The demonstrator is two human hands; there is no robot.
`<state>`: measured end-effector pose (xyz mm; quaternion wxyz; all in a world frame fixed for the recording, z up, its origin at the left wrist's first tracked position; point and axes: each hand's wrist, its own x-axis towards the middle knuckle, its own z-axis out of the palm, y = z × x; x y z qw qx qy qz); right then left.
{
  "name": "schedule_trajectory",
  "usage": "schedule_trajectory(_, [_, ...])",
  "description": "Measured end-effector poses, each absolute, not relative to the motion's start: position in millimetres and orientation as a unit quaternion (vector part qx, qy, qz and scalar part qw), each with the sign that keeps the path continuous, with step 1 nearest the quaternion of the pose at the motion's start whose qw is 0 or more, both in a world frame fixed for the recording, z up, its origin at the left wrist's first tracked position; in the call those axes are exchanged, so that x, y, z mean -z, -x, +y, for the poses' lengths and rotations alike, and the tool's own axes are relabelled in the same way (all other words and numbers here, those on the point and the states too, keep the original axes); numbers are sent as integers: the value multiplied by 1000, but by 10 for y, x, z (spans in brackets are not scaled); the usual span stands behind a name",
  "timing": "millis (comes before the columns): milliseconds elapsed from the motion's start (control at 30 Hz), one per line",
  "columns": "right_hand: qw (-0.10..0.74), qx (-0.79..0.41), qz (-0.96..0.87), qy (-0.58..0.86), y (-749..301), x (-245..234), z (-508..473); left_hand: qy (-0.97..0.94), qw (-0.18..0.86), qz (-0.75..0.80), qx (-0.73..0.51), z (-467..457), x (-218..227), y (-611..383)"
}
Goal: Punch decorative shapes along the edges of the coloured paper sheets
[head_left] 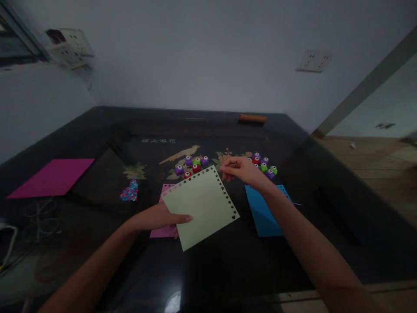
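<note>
My left hand [166, 217] grips a pale yellow-green sheet of paper [205, 208] at its lower left, thumb on top and fingers beneath. Small shapes are punched along two of its edges, and it is tilted above the dark table. By its top corner is my right hand [239, 168], thumb and fingers pinched together; anything between them is too small to make out. Behind the sheet stand several purple, red and green craft punches [196, 168] with eye-like tops. A second group of such punches [263, 167] lies just beyond my right hand.
A pink sheet [163, 233] is partly under the left hand, a blue sheet [265, 215] below the right forearm. Further left lie a pile of pink and blue bits [130, 191], a magenta sheet [54, 177] and cables [41, 217]. An orange-brown stick [253, 118] rests near the wall.
</note>
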<state>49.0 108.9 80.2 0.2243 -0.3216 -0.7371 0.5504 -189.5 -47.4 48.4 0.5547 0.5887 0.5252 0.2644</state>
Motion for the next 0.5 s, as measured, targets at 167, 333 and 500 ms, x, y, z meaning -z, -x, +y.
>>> schedule_trajectory(167, [242,-481,-758,368,-340,-746,1249,-562,561,538,-283,-443,-444,1955])
schedule_trajectory(333, [233,-331,-815,415,2,-615,1434,-555,556,558,-268,-432,-443,2000])
schedule_trajectory(500, [239,-249,-843,413,261,-476,1551,-567,550,539,-293,-424,-498,1976])
